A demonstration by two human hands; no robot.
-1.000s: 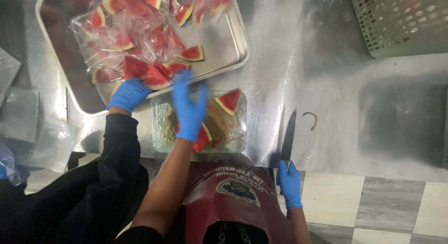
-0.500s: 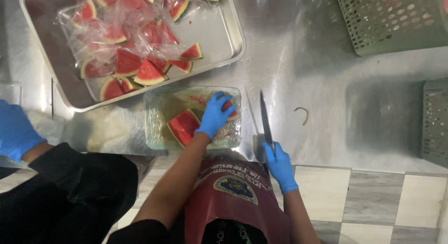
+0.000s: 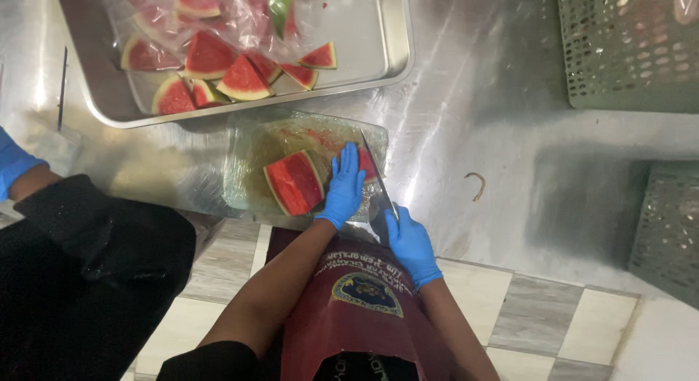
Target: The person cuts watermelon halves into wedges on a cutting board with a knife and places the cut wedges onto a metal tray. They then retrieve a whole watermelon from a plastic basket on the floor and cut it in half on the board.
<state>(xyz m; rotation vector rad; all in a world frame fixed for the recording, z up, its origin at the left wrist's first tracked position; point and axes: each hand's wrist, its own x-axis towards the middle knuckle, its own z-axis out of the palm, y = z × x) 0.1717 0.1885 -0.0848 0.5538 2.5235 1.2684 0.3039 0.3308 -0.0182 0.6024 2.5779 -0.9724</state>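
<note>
My left hand (image 3: 343, 186), in a blue glove, presses down on a watermelon piece (image 3: 295, 182) lying on a glass cutting board (image 3: 255, 148). The red flesh faces up and the green rind runs along its left edge. My right hand (image 3: 410, 241), also blue-gloved, grips the handle of a knife (image 3: 378, 175). The blade angles up across the board, right beside my left fingers, cutting into the melon at its right end.
A metal tray (image 3: 378, 53) at the top holds several watermelon wedges (image 3: 240, 79) and clear plastic wrap. Green perforated baskets (image 3: 626, 46) stand at the right. Another person's dark sleeve (image 3: 87, 257) and blue glove (image 3: 11, 162) are at the left. A small hook (image 3: 477, 184) lies on the steel counter.
The knife has moved from the counter beside the board onto the melon. My left hand has shifted right on the piece. The other person's gloved hand has stayed back at the left.
</note>
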